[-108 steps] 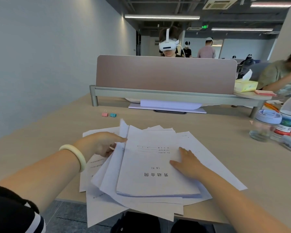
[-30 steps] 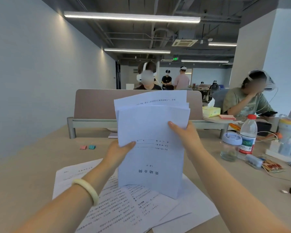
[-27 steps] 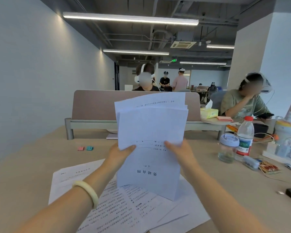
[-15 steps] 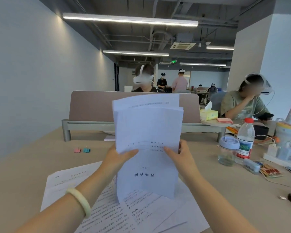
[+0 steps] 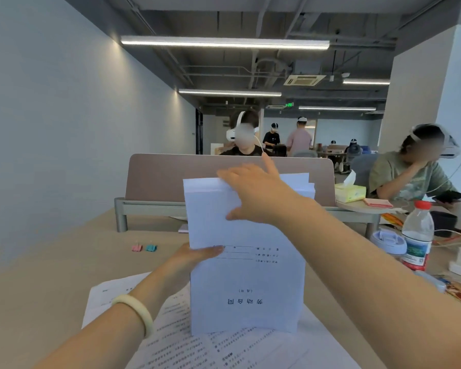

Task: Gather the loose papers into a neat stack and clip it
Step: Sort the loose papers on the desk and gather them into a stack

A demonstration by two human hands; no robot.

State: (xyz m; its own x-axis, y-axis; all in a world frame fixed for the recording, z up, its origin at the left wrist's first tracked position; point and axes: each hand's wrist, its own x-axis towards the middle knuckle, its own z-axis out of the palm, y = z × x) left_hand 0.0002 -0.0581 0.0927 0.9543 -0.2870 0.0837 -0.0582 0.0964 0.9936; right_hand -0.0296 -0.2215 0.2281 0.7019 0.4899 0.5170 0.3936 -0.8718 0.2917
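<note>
A stack of white papers stands upright on its lower edge, resting on printed sheets that lie flat on the desk. My left hand grips the stack's left edge, thumb on the front page. My right hand lies over the stack's top edge, fingers spread and thumb on the front. A few sheets stick out unevenly at the top right. Two binder clips, a pink clip and a teal clip, sit on the desk far to the left, away from both hands.
A desk divider runs across the back. At right stand a water bottle, a lidded jar, a tissue box and cables. A person sits behind the divider, another at the right.
My right hand has left the stack's right edge and moved up onto its top edge. The left hand keeps its grip; the stack stays upright on the loose sheets.
</note>
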